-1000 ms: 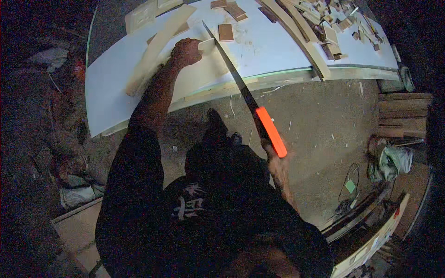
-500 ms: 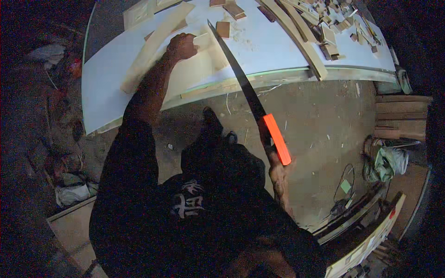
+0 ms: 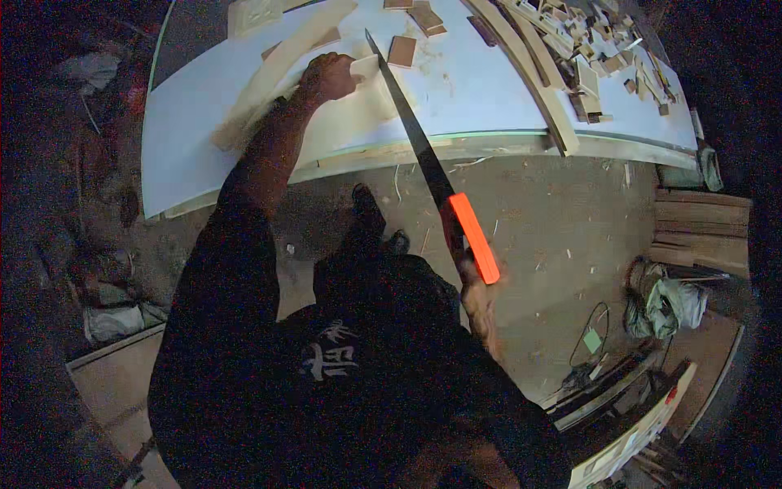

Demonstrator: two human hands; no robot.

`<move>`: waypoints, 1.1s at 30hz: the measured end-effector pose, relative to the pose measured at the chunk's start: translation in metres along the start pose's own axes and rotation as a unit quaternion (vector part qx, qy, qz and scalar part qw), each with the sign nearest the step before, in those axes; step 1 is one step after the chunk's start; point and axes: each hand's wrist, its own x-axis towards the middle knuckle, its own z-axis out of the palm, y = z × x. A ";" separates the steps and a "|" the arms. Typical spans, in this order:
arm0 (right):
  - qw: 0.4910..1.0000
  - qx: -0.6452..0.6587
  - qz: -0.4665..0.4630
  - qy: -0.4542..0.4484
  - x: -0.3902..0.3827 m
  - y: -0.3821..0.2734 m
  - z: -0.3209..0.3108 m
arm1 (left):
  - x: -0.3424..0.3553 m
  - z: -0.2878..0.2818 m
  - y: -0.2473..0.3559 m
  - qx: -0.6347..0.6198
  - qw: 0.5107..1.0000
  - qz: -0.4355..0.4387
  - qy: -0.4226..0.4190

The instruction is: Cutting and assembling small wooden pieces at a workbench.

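My right hand (image 3: 476,303) is closed round the bright orange handle of a handsaw (image 3: 474,238). Its long dark blade slants up and to the left, over the table's front edge. At the table, my left hand (image 3: 328,77) grips a small pale wood block (image 3: 366,67), which lies against the blade near its far end. Under that hand are pale boards (image 3: 346,122); how they lie is partly hidden by my forearm. Whether the teeth are in the wood cannot be made out.
Reddish-brown wood blocks (image 3: 401,50) lie beyond the blade on the white tabletop (image 3: 464,90). Long strips (image 3: 521,73) and a heap of wood offcuts (image 3: 599,61) fill its right side. Bags (image 3: 668,306) and stacked brown boards (image 3: 702,222) stand at the floor's right.
The orange handle has moved a little forward and to the left with my right hand. My left hand keeps its hold on the wood, and the whole view has shifted slightly.
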 end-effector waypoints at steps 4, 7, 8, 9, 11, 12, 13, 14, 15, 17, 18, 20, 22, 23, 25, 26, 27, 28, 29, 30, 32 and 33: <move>0.959 0.273 0.068 -0.032 0.003 -0.009 -0.003 | 0.002 -0.001 -0.002 -0.003 1.000 -0.002 -0.012; 1.000 0.007 -0.030 0.000 0.009 -0.011 0.002 | 0.002 0.002 0.001 0.003 0.999 -0.011 0.041; 0.999 0.006 -0.034 0.006 0.011 -0.011 0.002 | 0.002 0.003 0.001 -0.003 1.000 -0.013 0.020; 0.999 0.005 -0.038 0.012 0.013 -0.009 0.004 | 0.002 0.004 0.000 -0.011 1.000 -0.010 0.016; 0.988 -0.094 -0.113 -0.052 0.016 -0.007 0.004 | 0.002 0.007 -0.001 0.009 1.000 -0.007 0.017; 0.986 -0.118 -0.097 -0.061 0.019 -0.004 0.004 | 0.003 0.009 -0.003 0.022 0.999 0.001 0.032; 0.997 0.075 -0.011 -0.034 0.016 -0.002 0.003 | 0.004 0.010 -0.004 0.021 0.999 0.000 0.032; 0.985 0.167 0.034 -0.028 0.019 0.000 0.003 | 0.004 0.011 -0.004 0.031 0.997 0.018 0.063; 0.963 0.258 0.078 -0.014 0.018 0.002 0.002 | 0.003 0.012 -0.005 0.048 0.997 0.019 0.065; 0.994 -0.086 -0.043 -0.053 0.021 0.006 0.003 | 0.004 0.012 -0.004 0.026 0.999 0.002 0.039; 0.985 -0.152 -0.054 -0.066 0.023 0.008 0.004 | 0.004 0.012 -0.004 0.006 1.000 -0.015 0.019; 0.990 -0.113 0.011 -0.082 0.025 0.011 0.004 | 0.004 0.011 -0.003 0.029 0.999 -0.021 0.018; 0.994 -0.103 -0.027 -0.036 0.025 0.018 0.001 | 0.003 0.009 -0.002 0.038 0.998 -0.017 0.040; 0.993 -0.095 -0.053 -0.046 0.024 0.023 -0.002 | 0.003 0.009 -0.002 0.018 0.998 -0.019 0.049; 0.984 -0.087 -0.156 -0.012 0.024 0.039 -0.005 | 0.003 0.008 -0.002 -0.003 0.998 -0.017 0.057; 0.984 -0.103 -0.143 -0.033 0.023 0.050 -0.005 | 0.003 0.007 -0.001 -0.008 0.999 -0.019 0.047; 0.997 -0.058 -0.050 -0.023 0.021 0.063 -0.001 | 0.004 0.007 -0.002 -0.018 0.999 -0.019 0.033; 1.000 0.009 0.005 -0.018 0.019 0.077 0.004 | 0.004 0.006 -0.002 -0.009 0.999 -0.021 0.036; 0.998 -0.011 0.062 0.007 0.020 0.093 0.008 | 0.005 0.005 -0.002 -0.003 0.999 -0.030 0.014; 0.998 -0.007 0.042 0.035 0.019 0.107 0.011 | 0.005 0.004 -0.002 -0.001 0.999 -0.039 -0.002; 0.991 0.000 -0.057 0.119 0.015 0.131 0.018 | 0.006 0.002 -0.001 0.004 0.999 -0.041 -0.011; 0.987 -0.003 -0.080 0.138 0.011 0.137 0.016 | 0.005 0.001 -0.001 0.006 0.999 -0.044 -0.009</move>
